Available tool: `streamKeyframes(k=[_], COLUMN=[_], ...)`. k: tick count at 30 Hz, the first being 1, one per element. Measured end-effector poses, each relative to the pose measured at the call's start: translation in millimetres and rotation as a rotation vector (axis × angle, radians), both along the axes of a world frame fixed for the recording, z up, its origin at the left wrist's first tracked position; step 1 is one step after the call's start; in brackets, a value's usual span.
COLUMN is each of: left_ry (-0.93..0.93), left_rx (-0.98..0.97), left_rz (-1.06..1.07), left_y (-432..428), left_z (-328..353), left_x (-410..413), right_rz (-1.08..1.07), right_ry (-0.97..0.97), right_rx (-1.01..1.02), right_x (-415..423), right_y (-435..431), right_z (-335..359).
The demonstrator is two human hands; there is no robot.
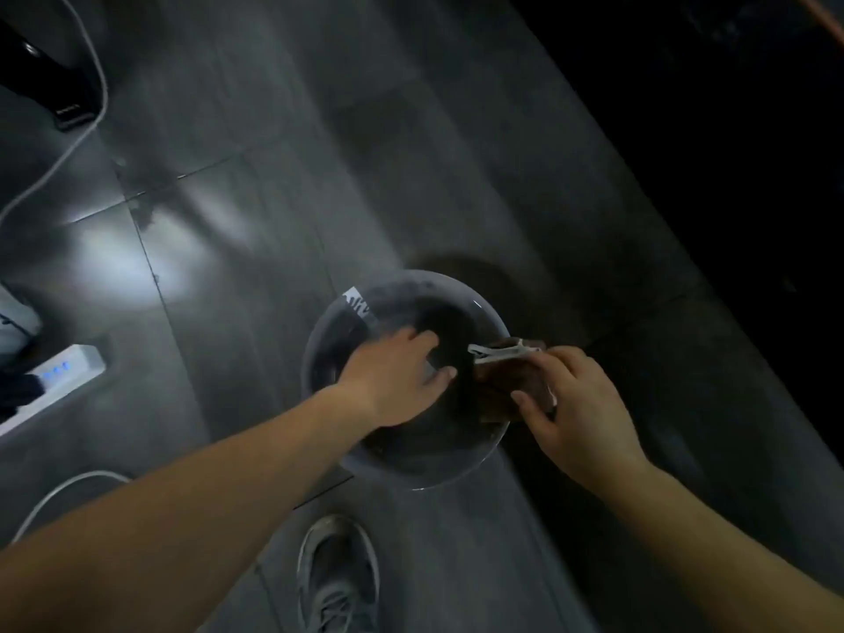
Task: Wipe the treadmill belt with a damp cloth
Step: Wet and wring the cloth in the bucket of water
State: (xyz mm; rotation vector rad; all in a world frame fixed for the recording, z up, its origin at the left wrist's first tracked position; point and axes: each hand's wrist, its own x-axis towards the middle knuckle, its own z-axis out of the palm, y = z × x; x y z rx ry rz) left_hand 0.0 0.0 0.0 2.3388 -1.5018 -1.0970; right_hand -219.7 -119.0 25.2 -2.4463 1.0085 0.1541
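Dim overhead view of a grey tiled floor point(283, 185). A clear glass bowl point(329, 322) stands on the floor at centre, a white label on its far-left rim. The left hand point(397, 381) reaches in over the bowl from the near left, palm down, fingers spread and loosely extended, grasping nothing; whether the fingertips touch the bowl's interior cannot be told. The right hand point(580, 413) is at the bowl's right rim, thumb and fingers closed around a folded brown cloth point(507, 381). The cloth's long axis runs roughly near to far, its free edge pointing left into the bowl. A pale clip-like piece point(498, 351) lies along the cloth's far edge, its tip pointing left. A grey shoe point(338, 577) is near the bottom edge, toe toward the bowl. At far left lie a white power strip point(59, 376) with blue lights and a white cable point(87, 143). The right side is a dark surface, too dark to identify.
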Motion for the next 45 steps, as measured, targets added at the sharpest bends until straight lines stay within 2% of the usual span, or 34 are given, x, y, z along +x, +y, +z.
streamKeyframes(k=[4, 8, 13, 15, 18, 21, 25, 33, 36, 41, 45], left_ry=[0.459, 0.642, 0.842, 0.838, 0.718, 0.635, 0.419, 0.349, 0.410, 0.666, 1.059], left_rx=[0.018, -0.028, -0.027, -0.078, -0.133, -0.066, 0.042, 0.092, 0.070, -0.017, -0.074], left_rz=[0.225, 0.518, 0.655, 0.686, 0.737, 0.765, 0.770, 0.825, 0.899, 0.994, 1.047], left_y=[-22, -38, -37, -28, -1, 23, 27, 19, 23, 24, 28], left_z=[-10, -30, -20, -9, -9, -24, -62, -88, -96, -79, -48], left_x=[-34, -55, -47, -30, -1, 16, 20, 12, 7, 7, 12], right_rz=[-0.254, -0.329, -0.271, -0.227, -0.179, -0.125, -0.124, -0.248, -0.304, -0.492, -0.540], right_ry=[0.014, -0.053, -0.162, -0.240, -0.257, -0.171, -0.076, -0.030, -0.062, -0.091, -0.187], right_rx=[0.324, 0.520, 0.429, 0.373, 0.407, 0.454, 0.484, 0.513, 0.569, 0.808, 0.998], right_x=[10, 10, 19, 34, 65, 88, 97, 114, 116, 114, 106], right_y=[-6, -11, -12, -7, 10, 30, 43, 44, 43, 34, 17], right_z=[-15, -26, -20, -14, -13, -31, -66, -102, -103, -94, -76])
